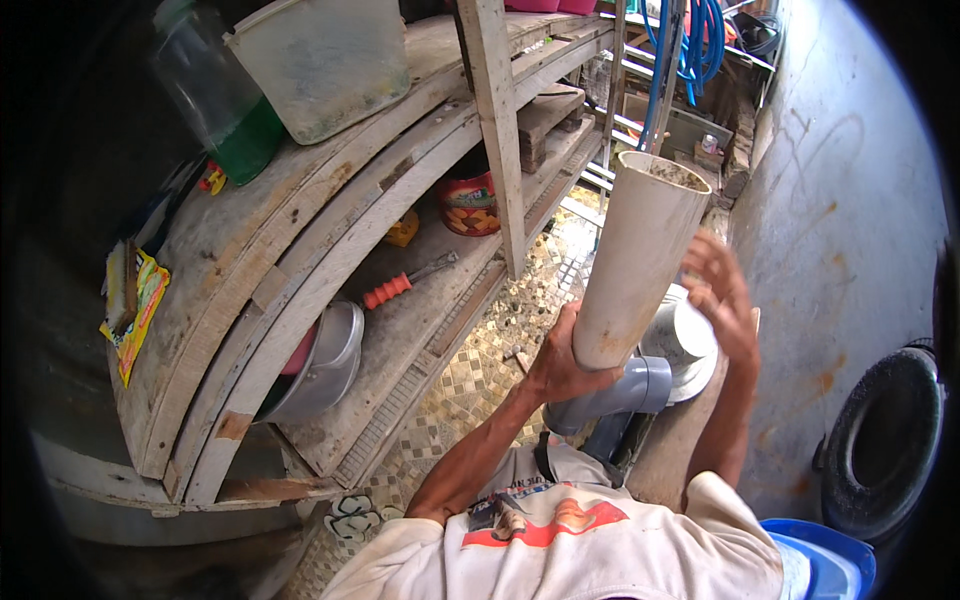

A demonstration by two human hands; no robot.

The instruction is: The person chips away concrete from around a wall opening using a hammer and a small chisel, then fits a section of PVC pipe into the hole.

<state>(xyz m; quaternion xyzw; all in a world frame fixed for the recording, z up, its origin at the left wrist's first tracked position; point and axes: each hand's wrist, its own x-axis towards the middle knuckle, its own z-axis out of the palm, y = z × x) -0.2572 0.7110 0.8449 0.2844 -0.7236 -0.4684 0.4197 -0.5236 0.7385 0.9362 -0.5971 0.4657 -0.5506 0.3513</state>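
A wide white plastic pipe (640, 262) is being gripped by the left hand (560, 362) near a grey elbow fitting (625, 392); the right hand (722, 297) is being held open, apart.

Wide off-white plastic pipe (640, 262), standing nearly upright, open top end grimy inside, lower end seated in a grey elbow fitting (625, 392), both right of the wooden shelves, raised above the tiled floor

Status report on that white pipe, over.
Left hand clamped on white pipe near its lower end, above grey elbow fitting. Right hand open beside pipe, contact unclear. Pipe tilted, top open. Wooden shelf left.
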